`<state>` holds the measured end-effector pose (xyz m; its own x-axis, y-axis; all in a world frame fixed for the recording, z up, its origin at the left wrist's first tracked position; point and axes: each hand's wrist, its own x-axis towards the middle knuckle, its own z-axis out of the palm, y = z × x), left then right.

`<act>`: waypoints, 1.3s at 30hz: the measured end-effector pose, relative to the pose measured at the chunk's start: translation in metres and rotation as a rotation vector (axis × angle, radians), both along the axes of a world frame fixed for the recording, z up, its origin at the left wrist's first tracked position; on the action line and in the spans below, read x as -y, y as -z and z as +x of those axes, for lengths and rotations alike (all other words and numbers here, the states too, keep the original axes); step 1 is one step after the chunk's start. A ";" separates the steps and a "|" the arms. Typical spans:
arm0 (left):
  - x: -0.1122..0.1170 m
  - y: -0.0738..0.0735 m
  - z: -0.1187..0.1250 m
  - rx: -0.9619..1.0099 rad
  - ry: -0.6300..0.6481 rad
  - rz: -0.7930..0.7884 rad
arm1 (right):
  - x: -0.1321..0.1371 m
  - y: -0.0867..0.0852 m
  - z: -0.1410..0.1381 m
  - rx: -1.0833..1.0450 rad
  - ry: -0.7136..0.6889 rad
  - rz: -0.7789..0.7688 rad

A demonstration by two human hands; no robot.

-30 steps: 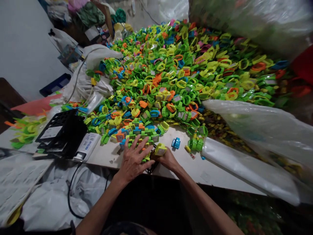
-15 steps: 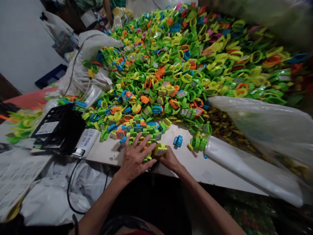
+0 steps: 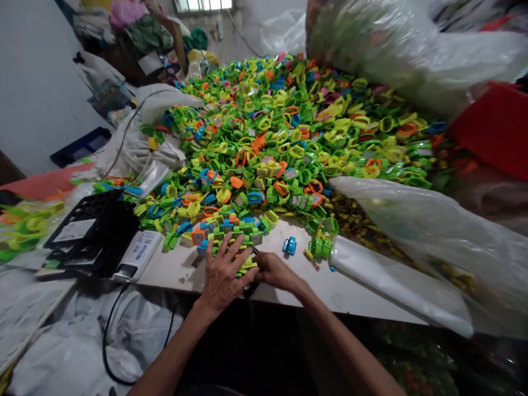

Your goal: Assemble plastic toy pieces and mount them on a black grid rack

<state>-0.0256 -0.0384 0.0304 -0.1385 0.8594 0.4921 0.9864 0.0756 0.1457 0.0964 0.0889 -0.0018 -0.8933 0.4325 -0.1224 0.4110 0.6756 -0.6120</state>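
My left hand [image 3: 226, 269] lies with fingers spread over a tight group of toy watches [image 3: 246, 240] in green, yellow, orange and blue. These seem to sit in rows at the front edge of the white table [image 3: 305, 283]. My right hand [image 3: 274, 270] is at the right side of this group, its fingers curled in against a dark edge. What its fingertips hold, if anything, is hidden. Right of that hand, a single blue toy watch [image 3: 290, 246] rests on the table. Several green toy watches [image 3: 322, 247] lie beyond it.
A large heap of coloured toy watches [image 3: 264, 132] covers the back of the table. On the left are stacked black trays [image 3: 93, 231] and a white box-shaped device [image 3: 140, 253] with a cable. Clear plastic sheeting [image 3: 396, 280] lies along the right, with a red object [image 3: 493, 129] behind.
The yellow toy watch that showed at my right hand is no longer seen there. That hand has moved in at the group's right side. The view has tilted upward, showing a window.
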 end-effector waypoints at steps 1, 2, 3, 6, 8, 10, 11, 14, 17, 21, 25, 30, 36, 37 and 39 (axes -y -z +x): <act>0.002 0.000 0.000 -0.008 0.013 0.006 | -0.017 -0.005 0.003 0.014 0.016 0.038; 0.004 -0.001 -0.001 -0.017 0.025 0.011 | -0.035 -0.011 0.005 0.042 0.092 0.118; 0.007 -0.002 -0.002 -0.028 0.033 0.010 | -0.054 -0.016 0.007 0.091 0.200 0.225; 0.012 -0.005 -0.004 -0.090 0.046 0.000 | -0.096 -0.023 0.006 0.144 0.378 0.392; 0.011 -0.007 -0.006 -0.149 0.052 -0.005 | -0.107 -0.022 0.004 0.128 0.388 0.435; 0.007 -0.009 -0.008 -0.189 0.052 -0.007 | -0.108 -0.019 0.003 0.115 0.396 0.475; 0.005 -0.009 -0.008 -0.196 0.054 -0.009 | -0.106 -0.019 0.004 0.113 0.407 0.488; -0.002 -0.008 -0.009 -0.189 0.085 -0.008 | -0.092 -0.022 0.015 0.116 0.461 0.521; -0.006 -0.005 -0.008 -0.156 0.085 -0.006 | -0.065 -0.022 0.035 -0.126 0.571 0.449; -0.004 -0.003 -0.006 -0.082 0.061 -0.012 | -0.017 0.002 0.060 -0.457 0.709 -0.021; -0.002 -0.005 -0.004 -0.031 0.050 -0.042 | 0.013 0.022 0.074 -0.206 0.624 0.077; -0.003 -0.006 -0.005 -0.017 0.084 -0.069 | 0.006 0.014 0.071 0.158 0.479 0.181; -0.003 -0.006 -0.004 0.011 0.090 -0.070 | 0.002 0.009 0.049 -0.131 0.513 -0.258; -0.003 -0.006 -0.004 0.011 0.091 -0.071 | 0.004 0.010 0.044 -0.207 0.507 -0.340; -0.004 -0.006 -0.004 0.011 0.092 -0.074 | 0.007 0.012 0.033 -0.332 0.476 -0.485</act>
<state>-0.0294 -0.0348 0.0364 -0.0625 0.9028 0.4254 0.9881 -0.0041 0.1540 0.1289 0.0824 -0.0139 -0.6467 0.7469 -0.1545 0.3331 0.0944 -0.9381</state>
